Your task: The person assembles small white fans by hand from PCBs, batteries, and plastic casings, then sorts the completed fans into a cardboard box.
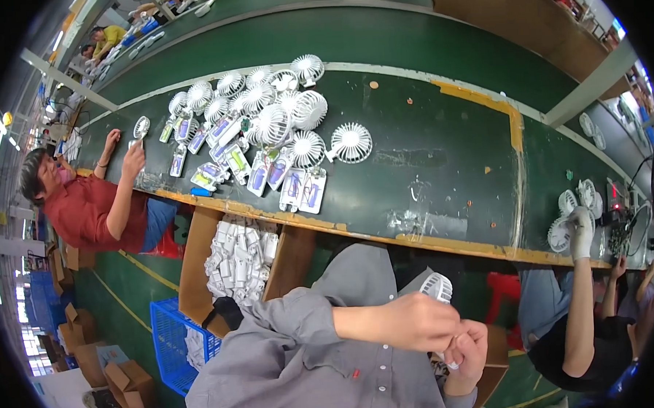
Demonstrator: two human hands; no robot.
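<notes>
A small white handheld fan [436, 287] is in front of my chest, its round grille sticking up above my hands. My left hand [418, 322] reaches across from the left, its fingers closed round the fan just below the grille. At the lower end of the handle, my right hand [468, 349] is closed with bent fingers and thumb. Most of the handle is hidden by my hands. Beyond them, on the green workbench [406, 179], lies a pile of white fans [265, 119], several with opened handles showing purple or green-yellow batteries and wires.
A cardboard box [198, 271] of white plastic handle parts stands below the bench edge, beside a blue crate [174, 342]. A person in red [86, 211] holds a fan at the left. At the right, a gloved hand [581, 231] touches other fans.
</notes>
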